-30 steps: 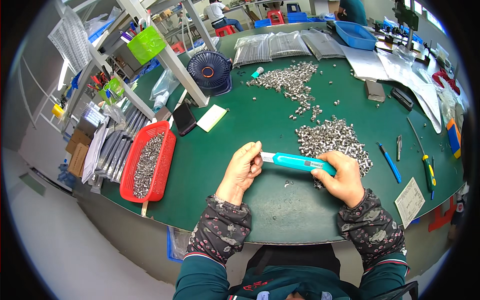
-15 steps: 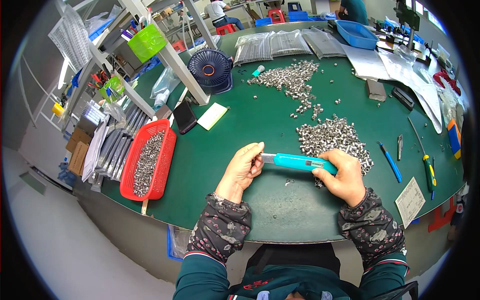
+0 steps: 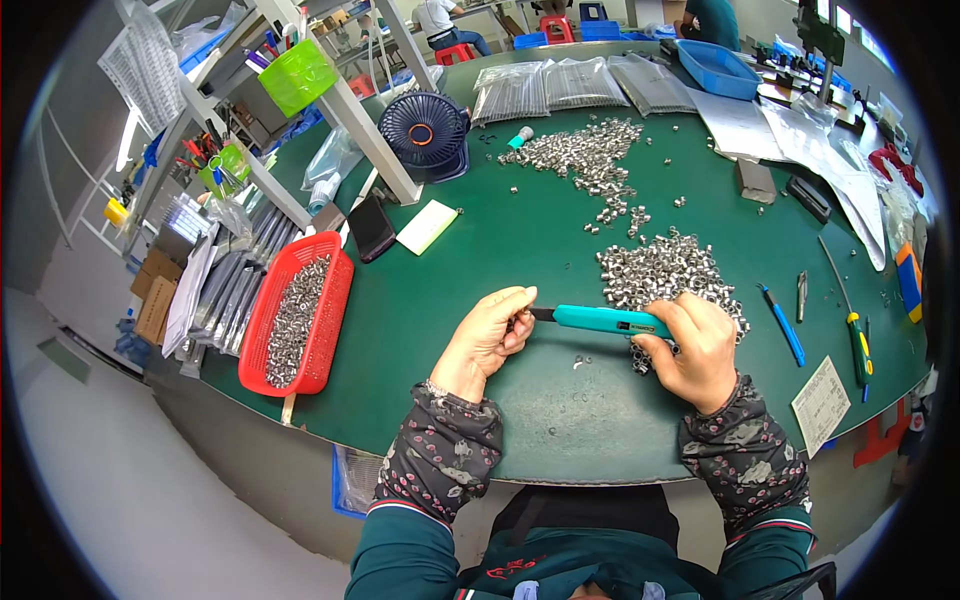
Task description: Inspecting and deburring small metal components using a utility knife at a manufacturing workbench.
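My right hand (image 3: 695, 350) is wrapped round the teal handle of a utility knife (image 3: 600, 319). Its blade points left and reaches the fingertips of my left hand (image 3: 485, 340). Those fingers are pinched together on something small, mostly hidden by the thumb and fingers. Just beyond my right hand lies a heap of small metal rings (image 3: 665, 270), partly covered by that hand. A few tiny shavings (image 3: 582, 360) rest on the green table (image 3: 560, 430) below the knife.
More metal parts (image 3: 580, 160) spread farther back. At left stand a red basket (image 3: 335, 330) of metal parts, a phone (image 3: 371, 228) and a fan (image 3: 424, 135). A blue pen-like tool (image 3: 783, 325) and a screwdriver (image 3: 858, 350) lie at right. Plastic-bagged bundles (image 3: 585, 85) line the back.
The knife has shifted slightly right and turned a little in my right hand; its blade now looks dark instead of bright. My left hand stays pinched, nearly in place.
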`<action>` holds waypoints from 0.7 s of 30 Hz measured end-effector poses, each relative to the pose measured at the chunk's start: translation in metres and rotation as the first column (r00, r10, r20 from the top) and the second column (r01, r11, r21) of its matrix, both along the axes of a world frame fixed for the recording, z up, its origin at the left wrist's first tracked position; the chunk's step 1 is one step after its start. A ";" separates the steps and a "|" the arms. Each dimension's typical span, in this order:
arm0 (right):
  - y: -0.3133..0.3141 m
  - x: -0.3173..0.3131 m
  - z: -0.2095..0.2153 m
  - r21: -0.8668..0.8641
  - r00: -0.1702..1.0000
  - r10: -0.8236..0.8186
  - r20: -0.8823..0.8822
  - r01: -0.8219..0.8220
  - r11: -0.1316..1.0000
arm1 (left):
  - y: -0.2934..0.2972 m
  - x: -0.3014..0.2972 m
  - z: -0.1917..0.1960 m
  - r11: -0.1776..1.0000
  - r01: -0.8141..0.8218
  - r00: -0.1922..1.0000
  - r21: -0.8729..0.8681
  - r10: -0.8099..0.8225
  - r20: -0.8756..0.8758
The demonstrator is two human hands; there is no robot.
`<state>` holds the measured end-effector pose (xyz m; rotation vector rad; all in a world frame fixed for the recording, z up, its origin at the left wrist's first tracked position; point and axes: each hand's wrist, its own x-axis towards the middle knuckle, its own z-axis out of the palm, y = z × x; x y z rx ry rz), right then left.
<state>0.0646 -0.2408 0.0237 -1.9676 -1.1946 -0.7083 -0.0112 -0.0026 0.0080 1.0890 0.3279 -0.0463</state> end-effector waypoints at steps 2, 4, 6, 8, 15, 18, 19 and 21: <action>-0.001 0.000 0.001 -0.032 0.998 0.027 0.064 -0.025 0.999 | 0.002 -0.001 -0.001 1.000 0.000 1.000 -0.009 0.000 0.005; -0.001 0.001 -0.001 0.037 0.999 0.039 0.001 -0.039 0.999 | 0.002 -0.001 -0.002 0.996 -0.039 0.998 -0.080 0.043 0.042; -0.002 0.001 0.000 0.124 0.995 0.034 -0.098 -0.021 0.992 | 0.000 -0.001 0.000 0.990 -0.079 0.993 -0.113 0.088 0.074; -0.001 0.004 -0.005 0.080 0.995 0.000 -0.101 0.008 0.997 | -0.001 -0.001 0.000 0.982 -0.118 0.985 -0.147 0.134 0.105; 0.000 0.001 -0.007 -0.087 0.991 -0.087 -0.102 0.079 0.993 | 0.003 0.000 -0.003 0.975 -0.125 0.954 -0.186 0.170 0.249; 0.000 0.000 -0.006 -0.105 0.985 -0.086 -0.152 0.070 0.992 | 0.003 0.000 -0.001 0.966 -0.120 0.952 -0.227 0.177 0.251; 0.000 0.000 -0.005 -0.017 0.980 -0.050 -0.195 0.048 0.999 | 0.001 0.000 0.000 0.965 -0.116 0.950 -0.235 0.176 0.256; 0.001 0.003 -0.009 -0.004 0.966 -0.042 -0.255 0.042 0.999 | -0.001 0.001 0.002 0.967 -0.125 0.954 -0.222 0.179 0.241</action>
